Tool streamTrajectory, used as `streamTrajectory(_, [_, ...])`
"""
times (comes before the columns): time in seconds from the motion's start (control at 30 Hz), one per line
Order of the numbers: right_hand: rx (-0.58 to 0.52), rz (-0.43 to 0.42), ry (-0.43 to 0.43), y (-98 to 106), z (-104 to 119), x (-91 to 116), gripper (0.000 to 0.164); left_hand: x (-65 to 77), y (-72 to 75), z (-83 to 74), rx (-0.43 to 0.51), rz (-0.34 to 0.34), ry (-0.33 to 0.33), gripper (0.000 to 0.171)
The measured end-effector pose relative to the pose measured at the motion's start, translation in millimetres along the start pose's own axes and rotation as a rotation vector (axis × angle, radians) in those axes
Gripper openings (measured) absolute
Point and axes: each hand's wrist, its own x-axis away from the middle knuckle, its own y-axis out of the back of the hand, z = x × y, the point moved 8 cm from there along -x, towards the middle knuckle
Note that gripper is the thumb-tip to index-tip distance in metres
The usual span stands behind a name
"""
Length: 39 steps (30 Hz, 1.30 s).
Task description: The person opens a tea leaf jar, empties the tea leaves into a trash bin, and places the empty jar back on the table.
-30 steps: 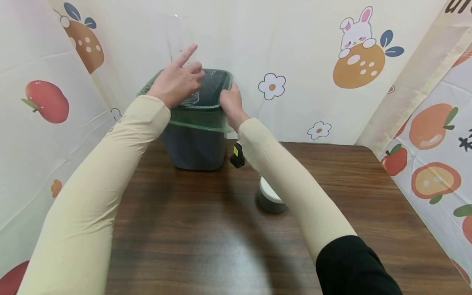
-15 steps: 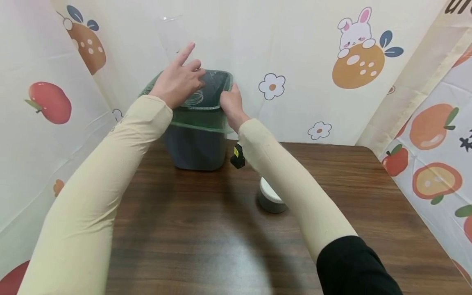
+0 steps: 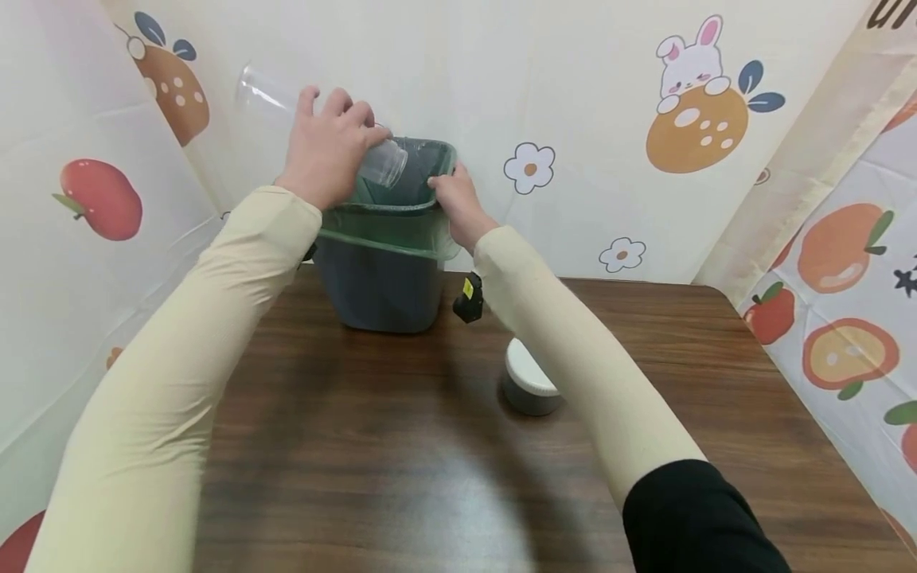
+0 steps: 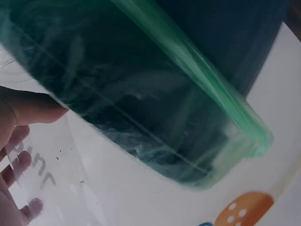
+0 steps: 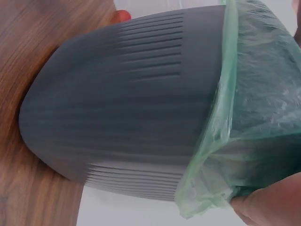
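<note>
In the head view my left hand point(image 3: 325, 151) holds a clear jar point(image 3: 384, 162), tilted, its open mouth over the bin and its base up to the left. Dark specks cling to the jar wall point(image 4: 70, 176) in the left wrist view. The dark grey trash bin point(image 3: 380, 286) stands upright at the back of the table, lined with a green trash bag point(image 3: 387, 232) folded over its rim. On the bin's right side, my right hand point(image 3: 462, 203) grips the bag-covered rim, its thumb on top. The bin's inside is mostly hidden.
A grey tub with a white lid point(image 3: 528, 382) stands on the brown wooden table point(image 3: 358, 461), partly behind my right forearm. A printed curtain point(image 3: 559, 95) hangs close behind the bin and along both sides.
My left hand has turned and tipped the jar from nearly upside down to a leftward slant, raising its mouth toward the bin's opening. The right hand stays on the rim, shifted slightly.
</note>
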Motion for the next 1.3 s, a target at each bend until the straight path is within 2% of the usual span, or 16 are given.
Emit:
streamTrajectory(0.17, [-0.019, 0.062, 0.007, 13, 3, 5, 0.055, 11.2, 11.0, 1.4, 0.106, -0.007, 0.067, 0.056])
streamTrajectory(0.33, [0.109, 0.002, -0.012, 50, 12, 13, 0.052, 26.6, 34.5, 0.8, 0.221, -0.059, 0.123, 0.063])
streamTrajectory(0.43, [0.247, 0.000, -0.053, 74, 14, 20, 0.055, 37.2, 46.8, -2.8, 0.282, -0.112, 0.137, 0.067])
streamTrajectory(0.6, [0.430, 0.048, -0.081, 106, 4, 35, 0.057, 59.4, 57.6, -19.6, 0.397, -0.196, 0.105, 0.071])
streamTrajectory(0.8, [0.498, 0.088, -0.106, 143, -15, 58, 0.057, 79.3, 62.1, -52.6, 0.491, -0.300, 0.004, 0.068])
streamTrajectory(0.9, [0.558, 0.115, -0.110, 157, -26, 70, 0.057, 92.0, 52.2, -66.5, 0.531, -0.320, -0.035, 0.067])
streamTrajectory(1.03, [0.628, 0.148, -0.113, 174, -40, 87, 0.058, 111.0, 29.2, -80.0, 0.582, -0.304, -0.058, 0.067])
streamTrajectory(1.17, [0.713, 0.156, -0.108, 191, -58, 99, 0.057, 127.1, 4.3, -85.1, 0.591, -0.247, -0.026, 0.066])
streamTrajectory(1.3, [0.826, 0.154, -0.094, 208, -83, 109, 0.055, 136.3, -17.5, -84.6, 0.601, -0.179, 0.025, 0.066])
